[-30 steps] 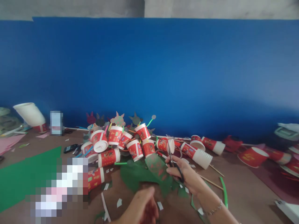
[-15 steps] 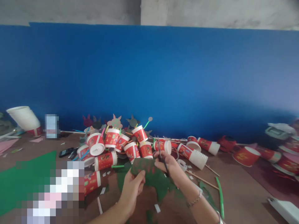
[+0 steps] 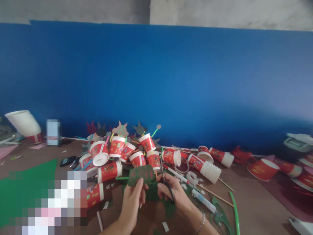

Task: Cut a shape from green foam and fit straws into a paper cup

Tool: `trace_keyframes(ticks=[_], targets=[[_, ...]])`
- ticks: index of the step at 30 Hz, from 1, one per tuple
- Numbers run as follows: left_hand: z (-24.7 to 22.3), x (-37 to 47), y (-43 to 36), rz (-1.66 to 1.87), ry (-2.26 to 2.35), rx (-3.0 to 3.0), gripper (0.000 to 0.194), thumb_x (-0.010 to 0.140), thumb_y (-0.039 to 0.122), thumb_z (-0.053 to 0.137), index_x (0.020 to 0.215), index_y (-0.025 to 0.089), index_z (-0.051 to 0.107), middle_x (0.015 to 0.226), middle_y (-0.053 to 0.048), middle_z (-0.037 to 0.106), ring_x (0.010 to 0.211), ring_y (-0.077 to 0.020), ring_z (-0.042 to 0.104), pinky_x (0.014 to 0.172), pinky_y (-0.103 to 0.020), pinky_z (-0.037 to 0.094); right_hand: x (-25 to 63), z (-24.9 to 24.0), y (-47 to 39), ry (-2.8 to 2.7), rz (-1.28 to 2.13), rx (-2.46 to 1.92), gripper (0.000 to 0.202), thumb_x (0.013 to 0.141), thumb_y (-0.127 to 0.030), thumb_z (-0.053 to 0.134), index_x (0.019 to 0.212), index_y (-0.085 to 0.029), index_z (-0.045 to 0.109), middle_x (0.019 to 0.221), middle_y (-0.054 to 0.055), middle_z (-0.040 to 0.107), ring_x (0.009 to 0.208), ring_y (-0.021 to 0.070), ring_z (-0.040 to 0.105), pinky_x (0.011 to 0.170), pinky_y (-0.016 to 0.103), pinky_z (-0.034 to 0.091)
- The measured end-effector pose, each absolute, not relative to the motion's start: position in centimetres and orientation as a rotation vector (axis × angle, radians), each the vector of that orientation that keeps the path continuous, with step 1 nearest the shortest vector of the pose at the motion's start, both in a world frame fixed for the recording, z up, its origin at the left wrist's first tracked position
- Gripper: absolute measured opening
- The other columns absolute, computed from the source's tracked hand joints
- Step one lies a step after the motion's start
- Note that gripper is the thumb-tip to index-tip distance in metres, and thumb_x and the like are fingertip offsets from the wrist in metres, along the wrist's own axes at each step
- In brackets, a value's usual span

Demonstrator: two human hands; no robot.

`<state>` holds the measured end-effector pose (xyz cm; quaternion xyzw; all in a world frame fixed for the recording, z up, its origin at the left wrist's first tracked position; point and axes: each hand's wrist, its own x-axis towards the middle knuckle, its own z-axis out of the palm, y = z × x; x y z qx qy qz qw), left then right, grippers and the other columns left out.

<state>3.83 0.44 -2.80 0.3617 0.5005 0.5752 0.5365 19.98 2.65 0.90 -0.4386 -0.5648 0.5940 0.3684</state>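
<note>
My left hand [image 3: 133, 202] pinches a small dark green piece of paper [image 3: 141, 175] with reddish marks, thumb on top. Just to its right, my right hand [image 3: 172, 191] has its fingers in the handles of dark scissors [image 3: 168, 186], whose blades point up and away. The blades stand a little apart from the green piece. Beneath both hands lie dark green paper scraps [image 3: 170, 209]. Red and white paper cups [image 3: 138, 160] are heaped right behind the hands, some with paper animal heads [image 3: 120, 129] and coloured straws.
A green sheet [image 3: 26, 189] lies at the left, partly behind a blurred patch. On the right are a marker [image 3: 204, 201], a tape roll [image 3: 192, 178], a wooden stick [image 3: 216, 195], a green strip [image 3: 234, 212] and stacked cups [image 3: 211, 172]. A blue wall [image 3: 156, 81] rises behind.
My left hand has shifted left with the green piece. My right hand and the scissors have moved down, away from it, and the marker beside my right forearm now shows.
</note>
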Motion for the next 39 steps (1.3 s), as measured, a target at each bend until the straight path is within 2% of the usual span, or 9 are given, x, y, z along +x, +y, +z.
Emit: trace_keyframes(ticks=[3, 7, 12, 21, 28, 39], targets=[[-2.5, 3.5, 0.9, 1.453, 1.199, 0.868, 0.039, 0.077, 0.05, 0.06, 0.063, 0.014, 0.056, 0.038, 0.006, 0.043, 0.035, -0.0046, 0.034, 0.035, -0.015, 0.023, 22.5, 2.3, 3.2, -1.703, 1.732, -1.191, 0.028, 0.071, -0.038, 0.065, 0.084, -0.014, 0.058, 0.053, -0.003, 0.057, 0.046, 0.0087, 0.053, 0.042, 0.016, 0.037], [-2.3, 3.4, 1.2, 1.484, 1.189, 0.837, 0.037, 0.073, 0.047, 0.065, 0.06, 0.015, 0.051, 0.038, 0.007, 0.041, 0.036, -0.0049, 0.034, 0.035, -0.015, 0.023, 25.8, 3.4, 3.7, -1.844, 1.82, -1.34, 0.022, 0.068, -0.027, 0.066, 0.083, -0.012, 0.065, 0.052, -0.002, 0.059, 0.042, 0.0071, 0.053, 0.042, 0.015, 0.04], [-2.0, 3.6, 1.0, 1.412, 1.151, 0.819, 0.035, 0.068, 0.045, 0.069, 0.061, 0.015, 0.052, 0.038, 0.008, 0.041, 0.035, -0.0039, 0.031, 0.035, -0.015, 0.022, 26.8, 3.1, 3.7, -1.93, 1.894, -1.374, 0.028, 0.064, -0.03, 0.072, 0.086, -0.013, 0.069, 0.056, -0.001, 0.062, 0.043, 0.006, 0.054, 0.041, 0.013, 0.04], [-1.3, 3.7, 1.1, 1.236, 1.108, 0.694, 0.038, 0.056, 0.042, 0.076, 0.059, 0.016, 0.049, 0.041, 0.008, 0.043, 0.033, -0.0017, 0.03, 0.033, -0.014, 0.016, 26.7, 3.3, 3.5, -1.958, 1.909, -1.403, 0.027, 0.063, -0.031, 0.074, 0.084, -0.015, 0.07, 0.059, 0.0, 0.064, 0.043, 0.0056, 0.053, 0.04, 0.012, 0.038], [-1.3, 3.8, 1.1, 1.225, 1.111, 0.68, 0.037, 0.054, 0.041, 0.076, 0.062, 0.016, 0.05, 0.045, 0.007, 0.05, 0.033, -0.0015, 0.031, 0.033, -0.014, 0.016, 26.6, 3.4, 3.6, -1.944, 1.924, -1.393, 0.025, 0.063, -0.028, 0.072, 0.083, -0.013, 0.07, 0.056, -0.001, 0.062, 0.041, 0.0052, 0.052, 0.039, 0.012, 0.037], [-1.5, 3.9, 1.0, 1.233, 1.111, 0.695, 0.037, 0.056, 0.043, 0.075, 0.061, 0.016, 0.05, 0.044, 0.006, 0.049, 0.033, -0.0027, 0.032, 0.034, -0.015, 0.018, 26.3, 3.5, 3.3, -1.978, 1.858, -1.424, 0.018, 0.065, -0.026, 0.07, 0.08, -0.015, 0.071, 0.053, -0.002, 0.06, 0.038, 0.0043, 0.048, 0.035, 0.011, 0.033]])
